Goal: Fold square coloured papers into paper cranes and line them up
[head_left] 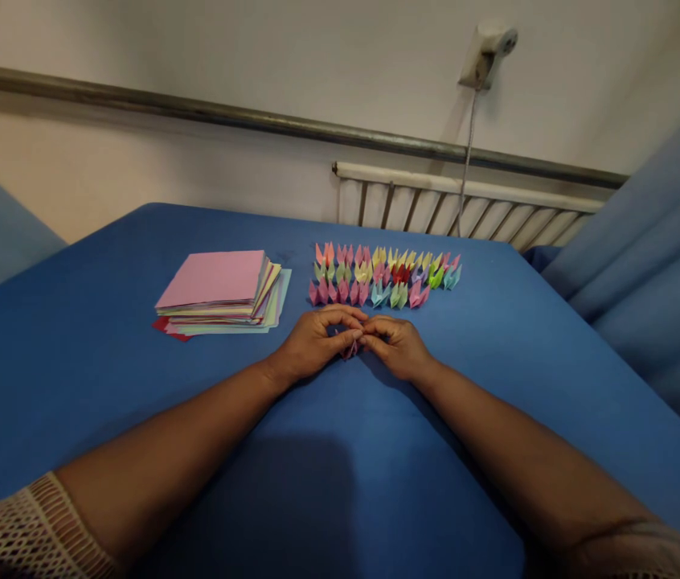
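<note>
Close together over the middle of the blue tabletop, my left hand and my right hand both pinch a small folded paper piece, pinkish purple, that looks like an origami crane. Fingers cover most of it; only its lower points show. Just beyond my fingertips stand several finished origami cranes in three rows, in pink, yellow, green, red, purple and light blue. Left of my left hand lies a stack of coloured paper sheets, pink on top, with uneven edges.
A blue cover spreads over the whole table. Behind it are a wall with a metal rail, a white radiator and a socket with a hanging cord. Blue curtains hang at the right.
</note>
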Motion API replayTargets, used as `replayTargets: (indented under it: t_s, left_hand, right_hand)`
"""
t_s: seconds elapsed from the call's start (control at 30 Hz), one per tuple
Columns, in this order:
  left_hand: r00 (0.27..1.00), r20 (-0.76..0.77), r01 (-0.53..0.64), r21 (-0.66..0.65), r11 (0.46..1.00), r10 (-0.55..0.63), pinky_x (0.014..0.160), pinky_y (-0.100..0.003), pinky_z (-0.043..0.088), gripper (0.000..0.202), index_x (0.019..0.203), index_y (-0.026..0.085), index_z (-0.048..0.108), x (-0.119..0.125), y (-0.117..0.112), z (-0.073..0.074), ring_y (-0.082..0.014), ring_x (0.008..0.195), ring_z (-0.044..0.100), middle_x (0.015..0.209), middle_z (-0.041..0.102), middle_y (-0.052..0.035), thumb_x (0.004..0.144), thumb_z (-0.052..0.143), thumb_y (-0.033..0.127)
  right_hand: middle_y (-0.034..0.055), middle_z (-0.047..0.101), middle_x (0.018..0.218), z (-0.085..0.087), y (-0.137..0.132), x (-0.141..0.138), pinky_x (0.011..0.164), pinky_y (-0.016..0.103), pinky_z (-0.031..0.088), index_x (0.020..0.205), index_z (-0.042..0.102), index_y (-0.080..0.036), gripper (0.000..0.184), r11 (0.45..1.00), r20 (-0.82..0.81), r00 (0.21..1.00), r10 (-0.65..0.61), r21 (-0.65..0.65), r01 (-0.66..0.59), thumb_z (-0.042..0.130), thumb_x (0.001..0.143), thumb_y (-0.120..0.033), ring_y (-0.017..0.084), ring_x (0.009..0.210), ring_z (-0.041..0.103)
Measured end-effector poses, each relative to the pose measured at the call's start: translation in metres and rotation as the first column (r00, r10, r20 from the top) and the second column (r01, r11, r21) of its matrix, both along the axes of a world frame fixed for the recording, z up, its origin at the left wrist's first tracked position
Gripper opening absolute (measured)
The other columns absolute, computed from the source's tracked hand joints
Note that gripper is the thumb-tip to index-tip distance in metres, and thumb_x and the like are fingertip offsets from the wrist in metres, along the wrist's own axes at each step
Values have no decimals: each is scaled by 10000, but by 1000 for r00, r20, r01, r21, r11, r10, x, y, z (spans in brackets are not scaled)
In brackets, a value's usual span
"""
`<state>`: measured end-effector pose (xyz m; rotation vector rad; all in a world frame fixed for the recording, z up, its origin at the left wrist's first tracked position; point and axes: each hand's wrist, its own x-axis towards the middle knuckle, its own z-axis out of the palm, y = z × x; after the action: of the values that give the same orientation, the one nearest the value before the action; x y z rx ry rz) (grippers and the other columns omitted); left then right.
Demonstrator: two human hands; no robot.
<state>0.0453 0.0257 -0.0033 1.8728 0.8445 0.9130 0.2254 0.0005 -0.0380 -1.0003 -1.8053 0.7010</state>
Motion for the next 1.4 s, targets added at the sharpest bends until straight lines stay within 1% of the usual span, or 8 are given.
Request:
replayTargets:
  t_s: [0.17,0.3,0.4,0.5,0.8,0.97,1.1,1.4]
  left_hand:
    - [998,10,-63,69,996,63,829,-328,498,131,715,151,686,3,-3,1,-182,880,637,940,678,-74,758,670,274]
    - [995,72,-60,-120,991,69,682,-295,506,213,879,158,714,3,-5,5,-145,705,632,974,694,-65,763,677,333]
    - [967,192,-129,-209,969,170,827,-327,490,325,1040,194,706,-1,0,6,-189,897,643,1033,709,-61,774,679,378]
    - [929,273,-167,-288,943,249,914,-349,453,322,1020,208,715,-6,8,3,-214,1047,603,1106,695,-70,776,682,415]
    - [943,328,234,-549,802,-50,750,-280,472,302,944,146,714,-13,9,-4,-140,758,631,915,714,-74,743,742,370]
    - [934,351,245,-520,818,-57,738,-269,477,221,792,141,681,-14,10,-4,-128,766,619,981,693,-69,714,770,328]
    - [942,334,202,-476,856,-37,664,-229,451,217,785,149,663,-12,11,-5,-104,701,577,873,670,-33,714,764,327]
    - [953,302,176,-435,883,-41,630,-222,424,215,787,154,664,-9,10,-7,-93,629,537,738,635,5,752,723,358]
  right_hand:
    - [3,616,713,0,-2,-2,624,247,452,768,666,-196,64,999,22,999,-26,20,25,629,811,-226,123,640,553]
    - [6,613,711,-4,0,-1,646,258,463,744,639,-197,95,1000,-6,1000,-3,1,3,608,830,-223,130,666,570]
    - [3,633,729,-8,4,2,655,272,493,796,620,-207,101,986,-181,981,65,-141,-91,622,836,-300,133,672,595]
    - [-6,642,741,-8,7,5,666,278,512,814,602,-216,162,958,-363,926,101,-215,-189,664,808,-366,128,669,609]
    - [-4,650,763,1,-2,2,700,270,519,819,621,-203,165,919,-388,900,197,-247,-308,682,802,-355,115,694,626]
    - [-4,646,732,1,-1,2,691,281,527,799,616,-197,211,930,-343,929,140,-276,-242,677,794,-399,121,672,626]
    - [-4,634,715,0,-1,2,676,275,520,784,612,-193,229,936,-307,943,129,-276,-218,677,789,-413,119,654,609]
    - [28,656,793,2,-3,1,657,269,485,822,616,-181,158,981,-161,980,118,-137,-140,661,807,-332,126,674,598]
